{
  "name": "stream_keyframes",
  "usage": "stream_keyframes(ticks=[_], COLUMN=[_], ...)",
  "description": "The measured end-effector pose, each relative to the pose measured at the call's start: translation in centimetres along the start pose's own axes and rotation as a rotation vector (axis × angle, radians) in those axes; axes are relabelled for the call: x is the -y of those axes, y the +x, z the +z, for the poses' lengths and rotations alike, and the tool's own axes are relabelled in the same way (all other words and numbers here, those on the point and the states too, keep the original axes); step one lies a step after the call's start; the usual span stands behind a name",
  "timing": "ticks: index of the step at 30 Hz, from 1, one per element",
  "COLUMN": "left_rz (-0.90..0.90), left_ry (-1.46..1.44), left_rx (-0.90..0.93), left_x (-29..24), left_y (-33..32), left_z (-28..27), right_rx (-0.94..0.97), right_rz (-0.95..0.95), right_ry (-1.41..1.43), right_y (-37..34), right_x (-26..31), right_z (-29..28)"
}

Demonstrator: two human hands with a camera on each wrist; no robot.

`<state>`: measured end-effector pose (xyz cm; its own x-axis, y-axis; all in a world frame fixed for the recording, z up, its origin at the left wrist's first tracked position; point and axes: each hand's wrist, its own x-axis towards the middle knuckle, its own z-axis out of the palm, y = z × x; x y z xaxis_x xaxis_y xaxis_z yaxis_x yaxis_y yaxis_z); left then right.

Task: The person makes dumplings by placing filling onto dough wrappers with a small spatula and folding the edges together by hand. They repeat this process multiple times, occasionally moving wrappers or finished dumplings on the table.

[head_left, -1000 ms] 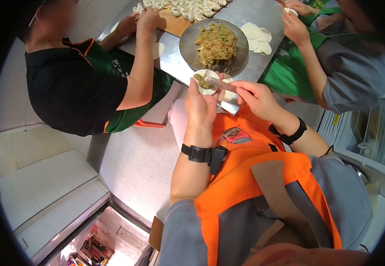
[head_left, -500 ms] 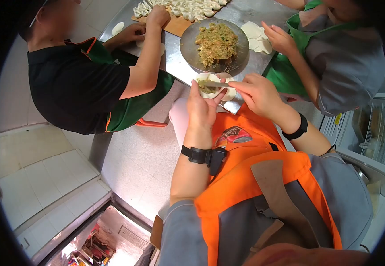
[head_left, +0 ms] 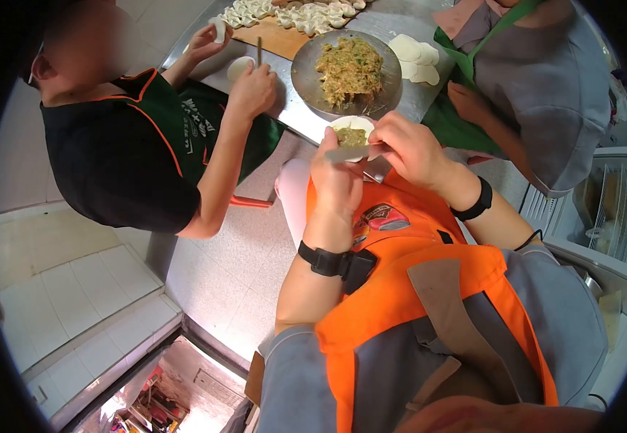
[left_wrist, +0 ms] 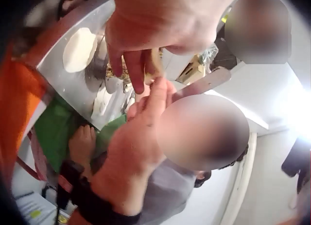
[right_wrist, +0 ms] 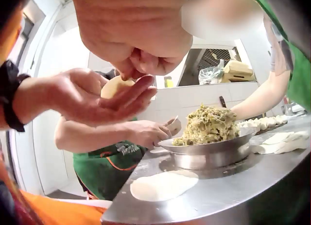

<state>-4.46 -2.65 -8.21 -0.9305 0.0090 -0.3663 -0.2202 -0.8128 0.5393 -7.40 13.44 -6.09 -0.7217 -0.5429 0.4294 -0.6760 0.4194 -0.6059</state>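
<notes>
My left hand [head_left: 335, 184] cradles a round dumpling wrapper [head_left: 351, 123], thumb at its left rim and fingers underneath. A mound of greenish filling [head_left: 349, 136] sits in the middle of the wrapper. With my right hand [head_left: 414, 151] I grip a flat metal spatula [head_left: 348, 154], whose blade points left across the wrapper's near side. The fingertips of that same hand are right at the wrapper's right edge. In the right wrist view, the left fingers stretch out beneath the pale wrapper [right_wrist: 112, 87].
Just beyond my hands stands a round metal bowl [head_left: 305, 88] heaped with filling [head_left: 349, 68]. Flat wrappers [head_left: 414, 58] overlap to its right; another wrapper [right_wrist: 163, 185] lies near the table edge. Finished dumplings line a wooden board [head_left: 274, 42]. People in green aprons work on both sides.
The spatula blade has left the filling and swung to the wrapper's near side. My right fingers have moved in to the wrapper's edge. The person at left has raised a wrapper.
</notes>
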Motion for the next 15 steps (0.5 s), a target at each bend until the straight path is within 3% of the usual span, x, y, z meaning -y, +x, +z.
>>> stream_keyframes(ticks=[3, 6, 9, 12, 14, 15], left_rz=[0.119, 0.242, 0.388, 0.651, 0.61, 0.462], left_ry=[0.218, 0.512, 0.629, 0.882, 0.889, 0.784], left_rx=[0.008, 0.191, 0.214, 0.222, 0.204, 0.188], left_x=[0.3, 0.4, -0.1, -0.1, -0.3, -0.8], left_y=[-1.1, -2.1, -3.1, -3.6, -4.2, -5.0], left_z=[1.3, 0.8, 1.5, 1.7, 2.0, 2.6], right_rx=[-0.058, -0.121, -0.047, -0.046, -0.06, -0.065], right_rz=[0.035, 0.13, 0.167, 0.353, 0.428, 0.464], right_ry=[0.156, 0.274, 0.234, 0.637, 0.866, 0.981], right_y=[0.8, 1.4, 1.6, 1.1, 1.2, 1.2], right_x=[0.6, 1.3, 1.8, 1.9, 2.1, 2.2], right_z=[-0.9, -1.2, -1.8, -1.2, -1.4, -1.6])
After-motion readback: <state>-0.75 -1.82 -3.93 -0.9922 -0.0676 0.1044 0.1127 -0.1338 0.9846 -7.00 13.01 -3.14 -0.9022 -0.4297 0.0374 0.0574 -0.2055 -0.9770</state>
